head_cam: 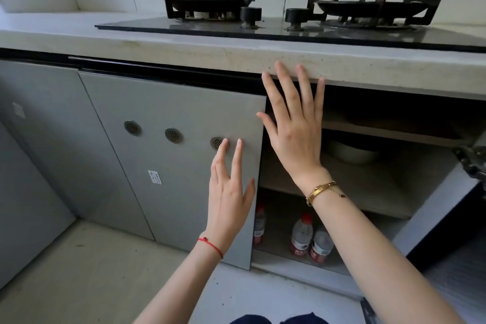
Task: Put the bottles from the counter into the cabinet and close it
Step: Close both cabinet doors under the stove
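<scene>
The bottles (302, 238) already stand on the bottom shelf, lower centre of the frame, below the right hand (294, 126), which hangs wide and empty before the opening. The left door (184, 144) sits nearly shut under the flat, empty left hand (228, 187). The right door (441, 216) (swung far out at right) lies nearest the right hand.

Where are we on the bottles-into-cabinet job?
Done: three red-capped clear plastic bottles stand on the cabinet's bottom shelf; no bottles show on the pale stone counter. In hand: the left hand lies flat on the grey left door with round vents, which is nearly shut; the right hand is open in front of the opening. Left: the right door is wide open.
</scene>
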The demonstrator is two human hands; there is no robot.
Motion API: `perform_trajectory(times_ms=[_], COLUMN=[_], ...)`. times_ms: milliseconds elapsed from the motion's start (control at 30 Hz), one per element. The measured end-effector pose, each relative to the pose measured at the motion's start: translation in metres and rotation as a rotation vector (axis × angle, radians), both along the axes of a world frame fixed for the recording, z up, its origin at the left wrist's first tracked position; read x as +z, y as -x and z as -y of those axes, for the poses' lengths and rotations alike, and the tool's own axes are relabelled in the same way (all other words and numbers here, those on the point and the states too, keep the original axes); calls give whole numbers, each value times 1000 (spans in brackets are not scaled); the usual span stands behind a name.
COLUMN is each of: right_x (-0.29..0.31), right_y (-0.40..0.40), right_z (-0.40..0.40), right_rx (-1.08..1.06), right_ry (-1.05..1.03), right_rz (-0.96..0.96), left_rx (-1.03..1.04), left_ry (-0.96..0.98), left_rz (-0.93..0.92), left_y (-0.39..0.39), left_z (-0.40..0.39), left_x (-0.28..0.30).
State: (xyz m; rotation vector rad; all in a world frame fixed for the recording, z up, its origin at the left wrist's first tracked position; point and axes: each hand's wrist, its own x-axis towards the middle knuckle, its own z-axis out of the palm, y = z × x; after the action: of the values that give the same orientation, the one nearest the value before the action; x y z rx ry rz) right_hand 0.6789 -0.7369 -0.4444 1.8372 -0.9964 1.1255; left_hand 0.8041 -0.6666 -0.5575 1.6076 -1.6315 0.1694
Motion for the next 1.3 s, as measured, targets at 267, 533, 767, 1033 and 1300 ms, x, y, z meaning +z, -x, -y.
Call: perform_trajectory(times_ms=[267, 533, 767, 1033, 1300], right_x=[-5, 6, 68, 170, 200], right_y=[5, 11, 31, 79, 153], right_z=[9, -14, -67, -155, -252], right_rx=[71, 159, 57, -139, -374], right_ry=[11, -169, -459, -743, -939], right_rz=[15, 65, 73, 156, 318], left_rx=[13, 1, -51, -196, -412], left_ry=[24, -175, -367, -450, -457], left_rz=[-25, -113, -62, -38, 12], left_y=[0, 1, 7, 28, 83], left_z=[2, -29, -66, -119, -154], left_x=[-4, 42, 128, 261, 332])
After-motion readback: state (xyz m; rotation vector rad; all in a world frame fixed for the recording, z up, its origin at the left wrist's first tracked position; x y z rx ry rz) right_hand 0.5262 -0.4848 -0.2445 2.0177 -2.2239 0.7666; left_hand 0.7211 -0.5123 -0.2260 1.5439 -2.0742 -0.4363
